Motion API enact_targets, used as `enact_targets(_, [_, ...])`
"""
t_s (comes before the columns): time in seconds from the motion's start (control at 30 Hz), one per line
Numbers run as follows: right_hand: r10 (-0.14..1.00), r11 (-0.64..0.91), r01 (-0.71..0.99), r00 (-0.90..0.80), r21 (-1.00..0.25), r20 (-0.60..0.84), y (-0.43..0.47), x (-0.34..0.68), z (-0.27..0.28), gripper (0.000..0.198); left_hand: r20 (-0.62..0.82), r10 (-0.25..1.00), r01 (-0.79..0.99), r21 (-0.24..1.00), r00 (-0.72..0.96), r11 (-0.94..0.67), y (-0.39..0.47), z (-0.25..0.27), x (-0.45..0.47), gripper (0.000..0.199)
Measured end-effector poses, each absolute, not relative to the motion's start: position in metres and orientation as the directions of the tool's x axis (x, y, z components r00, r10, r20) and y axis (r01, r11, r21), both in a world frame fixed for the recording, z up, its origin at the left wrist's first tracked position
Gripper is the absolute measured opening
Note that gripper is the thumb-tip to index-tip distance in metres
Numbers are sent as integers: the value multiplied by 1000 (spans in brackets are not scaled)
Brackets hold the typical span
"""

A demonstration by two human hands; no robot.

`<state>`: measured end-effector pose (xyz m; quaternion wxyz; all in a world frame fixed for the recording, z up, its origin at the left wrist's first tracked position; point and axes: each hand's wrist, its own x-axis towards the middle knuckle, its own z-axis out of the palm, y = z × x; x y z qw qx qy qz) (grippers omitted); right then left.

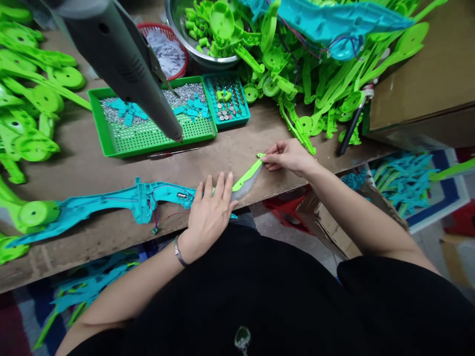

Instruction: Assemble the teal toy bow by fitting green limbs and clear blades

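Right grip [287, 157] pinches the tip of a green strip [247, 174], slanting toward the left grip [211, 210].
Left grip lies flat, outstretched, over a blue housing [96, 202] (wires [158, 211] along it) reaching leftward across the bench [237, 144].

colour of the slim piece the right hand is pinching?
The slim piece is bright lime green; the head view, the only one, shows it.

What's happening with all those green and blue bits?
Someone's left hand lies flat over one end of a long blue part on the bench. Their right hand pinches the far tip of a green strip. Behind are a green tray and a metal bowl.
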<state>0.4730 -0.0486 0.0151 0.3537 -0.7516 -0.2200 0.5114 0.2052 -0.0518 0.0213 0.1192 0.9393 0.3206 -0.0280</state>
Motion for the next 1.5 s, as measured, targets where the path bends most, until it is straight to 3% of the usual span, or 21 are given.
enact_targets(0.2, [691, -650, -53, 373, -758, -619, -48, 473, 15, 36, -98, 583, 584, 282, 807, -761, -42, 21, 201, 72])
enact_targets(0.4, [670, -686, -2, 389, -728, -632, -48, 466, 20, 35, -96, 563, 561, 315, 821, -765, -41, 15, 198, 66])
enact_targets(0.7, [705, -622, 32, 460, -783, -541, -54, 459, 19, 35, -14, 555, 526, 342, 832, -779, -45, 5, 193, 63])
enact_targets(0.83, [683, -573, -138, 463, -808, -564, -56, 455, 25, 35, 25, 557, 515, 348, 830, -783, -46, 2, 191, 63])
enact_targets(0.93, [656, -583, -377, 304, -720, -691, -59, 447, 30, 30, 43, 557, 510, 351, 829, -785, -46, 1, 190, 63])
enact_targets(1.03, [645, -602, -504, 150, -620, -749, -66, 436, 27, 22, 51, 556, 507, 350, 830, -788, -47, 0, 190, 63])
enact_targets(1.3, [731, -421, -487, 317, -765, -605, -78, 415, 11, 32, 37, 575, 526, 356, 818, -772, -47, 5, 191, 64])
enact_targets(1.5, [731, -457, -553, 213, -697, -648, -90, 382, 12, 41, 13, 584, 526, 418, 812, -741, -48, 4, 192, 66])
